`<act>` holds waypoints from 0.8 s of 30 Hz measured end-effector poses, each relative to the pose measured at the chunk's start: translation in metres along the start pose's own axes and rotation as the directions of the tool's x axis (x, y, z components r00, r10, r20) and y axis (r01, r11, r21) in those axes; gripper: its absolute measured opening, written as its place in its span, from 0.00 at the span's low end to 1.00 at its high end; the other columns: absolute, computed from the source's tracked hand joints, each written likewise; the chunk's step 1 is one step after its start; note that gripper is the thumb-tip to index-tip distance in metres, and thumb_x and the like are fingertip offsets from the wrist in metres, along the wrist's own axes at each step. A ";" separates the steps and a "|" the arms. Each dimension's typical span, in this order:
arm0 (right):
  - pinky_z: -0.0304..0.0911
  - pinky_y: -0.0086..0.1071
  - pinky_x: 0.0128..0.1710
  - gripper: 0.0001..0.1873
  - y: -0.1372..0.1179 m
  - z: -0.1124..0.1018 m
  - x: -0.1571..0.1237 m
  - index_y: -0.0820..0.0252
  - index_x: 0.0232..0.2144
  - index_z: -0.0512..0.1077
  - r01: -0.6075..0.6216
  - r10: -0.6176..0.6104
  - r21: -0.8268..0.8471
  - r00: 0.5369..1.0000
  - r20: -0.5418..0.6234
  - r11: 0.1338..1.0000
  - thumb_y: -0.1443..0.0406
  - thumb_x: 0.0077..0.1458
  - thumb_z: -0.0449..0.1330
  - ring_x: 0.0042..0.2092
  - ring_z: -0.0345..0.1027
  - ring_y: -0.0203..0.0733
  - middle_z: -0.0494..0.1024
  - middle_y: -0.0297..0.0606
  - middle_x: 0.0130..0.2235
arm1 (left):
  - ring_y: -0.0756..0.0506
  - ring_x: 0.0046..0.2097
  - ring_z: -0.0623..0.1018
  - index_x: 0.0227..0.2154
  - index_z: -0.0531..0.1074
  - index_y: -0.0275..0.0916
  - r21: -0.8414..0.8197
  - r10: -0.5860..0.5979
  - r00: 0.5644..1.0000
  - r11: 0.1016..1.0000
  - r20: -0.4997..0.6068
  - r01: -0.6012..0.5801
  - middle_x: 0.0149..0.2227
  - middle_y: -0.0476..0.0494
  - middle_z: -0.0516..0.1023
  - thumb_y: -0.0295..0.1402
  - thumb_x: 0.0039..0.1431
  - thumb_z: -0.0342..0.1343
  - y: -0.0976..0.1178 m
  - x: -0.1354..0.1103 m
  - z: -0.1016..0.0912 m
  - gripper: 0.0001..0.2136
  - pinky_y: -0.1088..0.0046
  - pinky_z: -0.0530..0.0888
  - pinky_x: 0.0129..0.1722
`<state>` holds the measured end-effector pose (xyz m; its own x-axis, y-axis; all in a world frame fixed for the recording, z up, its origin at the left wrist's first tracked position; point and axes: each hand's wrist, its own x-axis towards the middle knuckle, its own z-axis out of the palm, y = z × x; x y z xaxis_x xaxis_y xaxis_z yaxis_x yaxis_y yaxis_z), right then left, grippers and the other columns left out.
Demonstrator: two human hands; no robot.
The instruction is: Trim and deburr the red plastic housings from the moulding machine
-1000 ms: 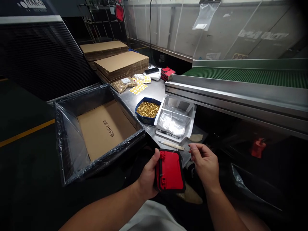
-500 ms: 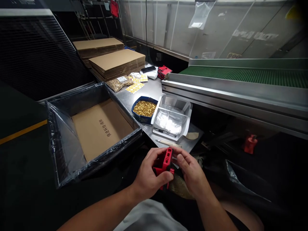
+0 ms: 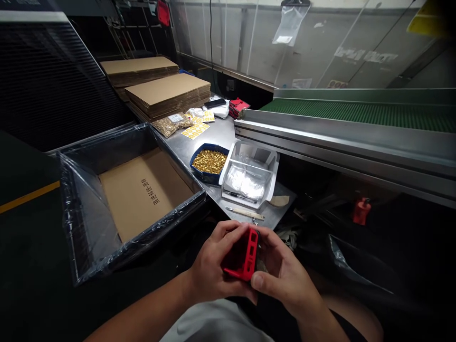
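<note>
Between my hands, low in the head view, is a red plastic housing (image 3: 250, 254) with rectangular openings along its edge and a dark far side. My left hand (image 3: 213, 261) is closed round its left side. My right hand (image 3: 281, 266) grips it from the right, the thumb pressed near its lower corner. Both sets of fingertips are partly hidden behind the part. Just beyond my hands, a pale-handled knife-like tool (image 3: 245, 213) lies at the metal table's (image 3: 223, 135) near edge, with a small metal piece (image 3: 254, 221) beside it.
A blue bowl of small brass pieces (image 3: 210, 161) stands beside a white bin of clear bags (image 3: 245, 183). At left is a plastic-lined crate (image 3: 178, 209) with cardboard inside. Cardboard stacks (image 3: 167, 92) lie behind; a green conveyor (image 3: 338, 114) runs at right. Red parts (image 3: 238, 107) lie near it.
The red housing has turned in my hands, so its slotted edge now faces me more. My right hand has closed onto it. The whole view has shifted slightly.
</note>
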<state>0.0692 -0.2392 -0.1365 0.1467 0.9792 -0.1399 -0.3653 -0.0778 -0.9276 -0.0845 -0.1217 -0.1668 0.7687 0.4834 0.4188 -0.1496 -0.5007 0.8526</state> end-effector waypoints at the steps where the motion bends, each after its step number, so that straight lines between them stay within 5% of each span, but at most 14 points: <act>1: 0.60 0.43 0.60 0.40 0.000 0.000 -0.001 0.50 0.59 0.62 0.003 -0.003 0.002 1.000 -0.004 1.000 0.59 0.45 0.72 0.60 0.62 0.51 0.67 0.44 0.60 | 0.33 0.57 0.69 0.65 0.56 0.43 0.021 0.021 1.000 1.000 0.008 -0.021 0.57 0.33 0.63 0.53 0.41 0.70 0.001 0.000 -0.001 0.50 0.58 0.72 0.56; 6: 0.60 0.42 0.62 0.32 0.001 -0.004 -0.004 0.48 0.54 0.69 0.061 -0.061 0.030 0.998 -0.007 0.998 0.62 0.47 0.71 0.64 0.59 0.51 0.63 0.41 0.64 | 0.35 0.58 0.68 0.65 0.57 0.40 0.068 0.086 0.995 0.994 0.045 -0.089 0.58 0.34 0.63 0.52 0.40 0.71 0.008 0.001 -0.005 0.50 0.64 0.71 0.59; 12: 0.62 0.40 0.61 0.13 0.003 -0.006 -0.002 0.50 0.48 0.75 0.080 -0.079 0.011 0.994 -0.074 0.997 0.60 0.61 0.58 0.62 0.62 0.48 0.68 0.42 0.61 | 0.36 0.60 0.67 0.65 0.57 0.38 0.072 0.127 0.990 0.989 0.056 -0.131 0.58 0.34 0.64 0.51 0.44 0.70 0.014 0.002 -0.003 0.48 0.65 0.69 0.62; 18: 0.64 0.38 0.57 0.15 -0.001 -0.006 -0.003 0.49 0.45 0.75 0.127 -0.144 -0.177 0.986 -0.088 0.976 0.56 0.55 0.65 0.57 0.68 0.48 0.74 0.40 0.55 | 0.35 0.59 0.67 0.65 0.56 0.39 0.050 0.162 0.983 0.985 0.090 -0.167 0.57 0.34 0.63 0.52 0.42 0.70 0.009 0.000 0.000 0.50 0.64 0.70 0.61; 21: 0.68 0.33 0.51 0.13 0.003 -0.007 -0.004 0.50 0.42 0.77 0.079 -0.144 -0.285 0.966 -0.213 0.955 0.54 0.61 0.57 0.49 0.73 0.42 0.78 0.38 0.45 | 0.37 0.55 0.68 0.65 0.56 0.41 -0.089 0.064 0.997 0.994 0.053 -0.059 0.54 0.35 0.64 0.54 0.41 0.70 0.011 -0.002 0.004 0.50 0.64 0.71 0.57; 24: 0.66 0.36 0.57 0.31 0.011 -0.008 -0.008 0.48 0.55 0.68 0.102 -0.166 -0.314 0.968 -0.186 0.944 0.44 0.53 0.61 0.56 0.68 0.47 0.73 0.40 0.55 | 0.37 0.53 0.70 0.63 0.58 0.46 -0.358 -0.148 0.989 0.925 -0.022 0.131 0.54 0.37 0.62 0.54 0.42 0.69 0.017 -0.004 0.010 0.46 0.62 0.72 0.53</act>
<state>0.0712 -0.2495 -0.1484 0.3739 0.9264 -0.0456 -0.0410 -0.0326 -0.9986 -0.0843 -0.1396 -0.1568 0.7684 0.5681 0.2946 -0.2604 -0.1430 0.9549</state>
